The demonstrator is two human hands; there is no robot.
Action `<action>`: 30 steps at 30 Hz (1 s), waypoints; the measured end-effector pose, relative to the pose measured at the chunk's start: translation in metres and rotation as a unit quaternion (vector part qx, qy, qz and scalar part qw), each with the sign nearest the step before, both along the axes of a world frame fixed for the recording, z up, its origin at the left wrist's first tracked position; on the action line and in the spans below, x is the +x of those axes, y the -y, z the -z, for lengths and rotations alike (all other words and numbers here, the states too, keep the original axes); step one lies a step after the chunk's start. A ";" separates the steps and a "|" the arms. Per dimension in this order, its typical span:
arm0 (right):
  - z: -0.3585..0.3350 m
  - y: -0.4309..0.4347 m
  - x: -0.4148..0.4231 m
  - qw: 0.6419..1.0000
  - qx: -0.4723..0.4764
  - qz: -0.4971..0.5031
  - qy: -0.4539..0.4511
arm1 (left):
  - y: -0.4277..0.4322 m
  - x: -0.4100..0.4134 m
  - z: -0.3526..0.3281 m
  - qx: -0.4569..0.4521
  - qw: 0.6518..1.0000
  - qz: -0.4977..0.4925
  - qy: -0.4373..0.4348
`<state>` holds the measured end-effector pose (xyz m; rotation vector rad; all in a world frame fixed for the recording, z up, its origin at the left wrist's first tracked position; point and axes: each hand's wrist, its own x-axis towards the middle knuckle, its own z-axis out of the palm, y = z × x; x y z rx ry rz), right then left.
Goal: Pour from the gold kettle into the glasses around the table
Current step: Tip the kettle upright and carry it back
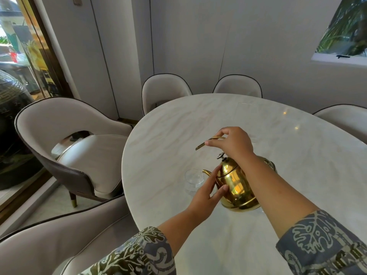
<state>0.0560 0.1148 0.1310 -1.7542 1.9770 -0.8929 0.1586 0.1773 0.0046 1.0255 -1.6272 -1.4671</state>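
The gold kettle (236, 185) is tipped to the left over the marble table (297, 175), its base edge low near the tabletop. Its spout points at a clear glass (193, 180) standing just left of it. My right hand (231, 142) is shut on the kettle's thin arched handle above the lid knob. My left hand (208, 192) rests flat against the kettle's front side, below the spout, fingers spread. No stream of liquid is visible.
Pale upholstered chairs ring the table: one at the left (65, 147), one at the near left (69, 241), two at the far side (164, 92), one at the right edge (345, 120). A glass door stands at the far left.
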 end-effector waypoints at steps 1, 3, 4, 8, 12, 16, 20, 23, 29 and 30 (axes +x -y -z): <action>0.001 -0.002 -0.002 1.000 -0.003 0.005 0.007 | 0.000 0.002 -0.001 0.000 1.000 0.009 0.012; 0.002 -0.005 -0.006 0.999 -0.008 0.018 0.027 | 0.000 0.004 -0.005 -0.001 0.999 0.025 0.040; 0.003 -0.007 -0.008 0.999 -0.010 0.024 0.040 | 0.000 0.005 -0.006 -0.002 0.998 0.030 0.056; 0.008 -0.015 -0.013 0.995 -0.026 0.045 0.089 | -0.002 0.009 -0.008 -0.025 0.994 0.038 0.104; 0.014 -0.026 -0.019 0.985 -0.044 0.070 0.151 | -0.002 0.013 -0.007 -0.050 0.987 0.052 0.143; 0.021 -0.036 -0.024 0.971 -0.072 0.093 0.208 | -0.005 0.017 -0.008 -0.076 0.981 0.057 0.170; 0.020 -0.047 -0.025 0.954 -0.086 0.107 0.268 | -0.007 0.021 -0.011 -0.104 0.974 0.055 0.193; 0.015 -0.053 -0.025 0.930 -0.092 0.112 0.338 | -0.010 0.023 -0.016 -0.116 0.975 0.042 0.183; 0.001 -0.059 -0.036 0.893 -0.111 0.109 0.423 | -0.006 0.017 -0.036 -0.152 0.969 0.048 0.189; -0.001 -0.059 -0.038 0.892 -0.117 0.105 0.424 | -0.004 0.014 -0.040 -0.159 0.967 0.048 0.193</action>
